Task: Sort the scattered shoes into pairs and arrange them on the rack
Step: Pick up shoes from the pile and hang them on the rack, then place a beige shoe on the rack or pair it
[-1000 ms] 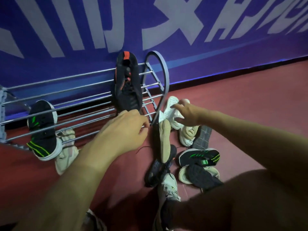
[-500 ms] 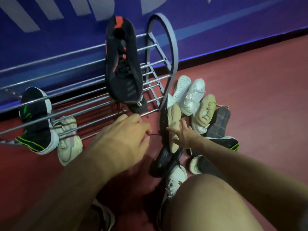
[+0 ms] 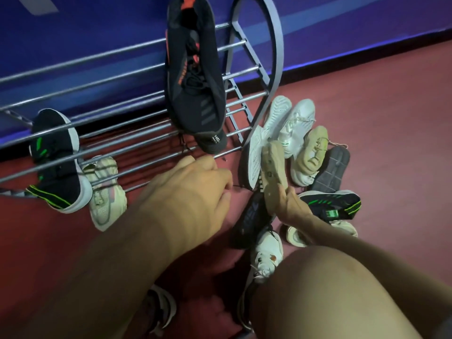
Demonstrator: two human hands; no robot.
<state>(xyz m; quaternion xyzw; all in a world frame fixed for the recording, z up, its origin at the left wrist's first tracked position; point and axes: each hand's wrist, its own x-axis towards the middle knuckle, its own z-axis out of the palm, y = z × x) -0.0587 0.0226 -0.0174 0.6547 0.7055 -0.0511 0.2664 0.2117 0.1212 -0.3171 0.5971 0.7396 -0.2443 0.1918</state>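
As the right hand (image 3: 288,206) drops from the white pair, fingers now clamped on a tan-soled shoe (image 3: 272,167) right of the grey metal rack (image 3: 274,50), the left hand (image 3: 195,192) hovers, fingers loosely curled, empty; next pairing begins.

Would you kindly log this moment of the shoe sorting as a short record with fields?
rack: metal rack against a blue wall
on rack: black-orange shoe; black-green shoe
under rack: cream shoe
floor pile: white shoes, tan shoe, second black-green shoe
left hand: fingers curled near the rack's front bar, grip unclear
right hand: grips a tan-soled shoe, sole up
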